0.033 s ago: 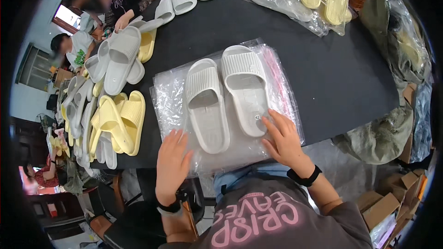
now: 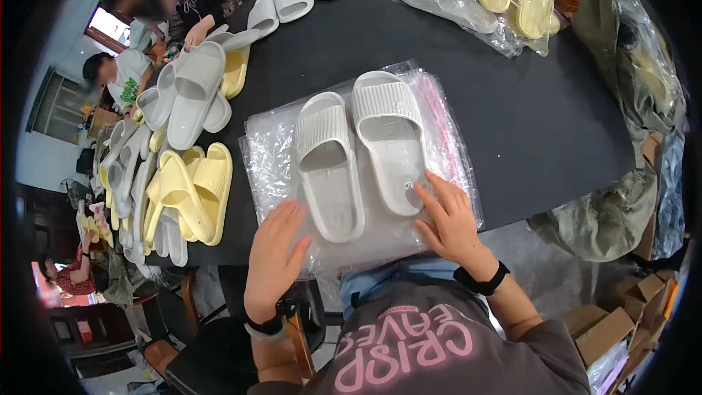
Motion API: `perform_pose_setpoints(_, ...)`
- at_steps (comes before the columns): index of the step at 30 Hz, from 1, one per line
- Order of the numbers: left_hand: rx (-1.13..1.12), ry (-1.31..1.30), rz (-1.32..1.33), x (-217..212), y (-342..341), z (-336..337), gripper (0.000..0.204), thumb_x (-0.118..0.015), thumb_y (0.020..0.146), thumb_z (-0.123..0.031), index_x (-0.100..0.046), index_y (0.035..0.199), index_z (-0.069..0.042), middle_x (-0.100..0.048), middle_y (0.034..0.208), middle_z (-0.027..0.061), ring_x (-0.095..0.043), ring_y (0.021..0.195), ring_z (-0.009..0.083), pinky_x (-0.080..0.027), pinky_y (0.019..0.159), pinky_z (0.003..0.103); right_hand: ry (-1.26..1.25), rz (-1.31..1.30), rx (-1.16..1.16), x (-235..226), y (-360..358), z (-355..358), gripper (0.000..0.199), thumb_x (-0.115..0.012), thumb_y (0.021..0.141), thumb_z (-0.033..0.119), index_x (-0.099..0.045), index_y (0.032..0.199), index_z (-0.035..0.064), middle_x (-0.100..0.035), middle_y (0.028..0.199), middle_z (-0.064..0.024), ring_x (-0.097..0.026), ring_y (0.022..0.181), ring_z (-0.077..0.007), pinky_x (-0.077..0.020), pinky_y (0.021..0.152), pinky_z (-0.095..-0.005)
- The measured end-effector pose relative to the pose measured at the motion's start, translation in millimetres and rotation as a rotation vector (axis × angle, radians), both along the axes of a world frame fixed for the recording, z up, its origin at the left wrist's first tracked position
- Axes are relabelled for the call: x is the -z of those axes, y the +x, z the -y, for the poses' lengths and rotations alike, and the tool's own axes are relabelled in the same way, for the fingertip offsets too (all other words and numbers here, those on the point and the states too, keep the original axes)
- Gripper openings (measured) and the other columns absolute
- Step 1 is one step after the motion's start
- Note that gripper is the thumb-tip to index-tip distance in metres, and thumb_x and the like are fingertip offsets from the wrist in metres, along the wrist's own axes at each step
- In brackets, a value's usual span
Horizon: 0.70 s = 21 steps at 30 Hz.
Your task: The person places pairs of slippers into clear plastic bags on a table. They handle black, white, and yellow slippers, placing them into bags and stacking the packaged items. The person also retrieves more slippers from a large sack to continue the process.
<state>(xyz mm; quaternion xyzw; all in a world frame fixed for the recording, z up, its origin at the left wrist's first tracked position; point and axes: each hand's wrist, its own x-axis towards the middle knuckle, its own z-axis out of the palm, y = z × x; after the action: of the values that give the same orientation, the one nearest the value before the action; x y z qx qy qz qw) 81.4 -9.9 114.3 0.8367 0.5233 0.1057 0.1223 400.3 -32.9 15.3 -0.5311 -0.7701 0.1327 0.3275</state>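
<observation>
A pair of light grey slide slippers lies side by side, soles down, on a stack of clear plastic bags in front of me. The left slipper sits a little nearer than the right slipper, which has a small round sticker at its heel. My right hand has its fingers stretched out, with the fingertips at the outer heel edge of the right slipper. Flat and spread, my left hand rests by the near left part of the bags, just beside the left slipper's heel. Neither hand grips anything.
Grey slippers and yellow slippers are heaped along the table's left side. More grey pairs line the far edge. Bagged yellow slippers lie far right. Cardboard boxes stand lower right. Other people sit beyond the left side.
My left hand has shifted slightly forward and right, closer to the left slipper. The slippers and my right hand have stayed in place.
</observation>
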Motion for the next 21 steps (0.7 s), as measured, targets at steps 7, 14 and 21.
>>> perform_pose_setpoints(7, 0.194, 0.116, -0.037, 18, 71, -71, 0.051, -0.064, 0.093, -0.03, -0.053, 0.138, -0.009, -0.061, 0.116, 0.0236, -0.06, 0.106, 0.0386, -0.049, 0.089, 0.044, 0.038, 0.006, -0.022, 5, 1, -1, 0.06, -0.07, 0.082, 0.022, -0.052, 0.137, 0.0079, -0.046, 0.145, -0.0196, -0.05, 0.128, -0.0339, -0.0362, 0.107, -0.048)
perform_pose_setpoints(14, 0.147, 0.191, -0.063, 36, 92, -107, 0.05, -0.065, 0.089, -0.031, -0.056, 0.127, -0.001, -0.062, 0.09, 0.0163, -0.06, 0.087, 0.0344, -0.048, 0.077, 0.045, -0.001, 0.003, -0.005, 0, 1, 1, 0.064, -0.069, 0.081, 0.021, -0.048, 0.139, 0.0042, -0.046, 0.144, -0.0189, -0.048, 0.129, -0.033, -0.0343, 0.109, -0.0474)
perform_pose_setpoints(21, -0.08, 0.225, -0.024, -10, -5, -146, 0.038, -0.06, 0.092, -0.024, -0.061, 0.12, 0.003, -0.065, 0.105, 0.0244, -0.059, 0.102, 0.0421, -0.047, 0.09, 0.048, -0.005, 0.009, -0.032, 3, 4, 0, 0.064, -0.067, 0.084, 0.023, -0.046, 0.14, -0.0004, -0.05, 0.142, -0.0167, -0.046, 0.132, -0.0302, -0.0316, 0.111, -0.0458)
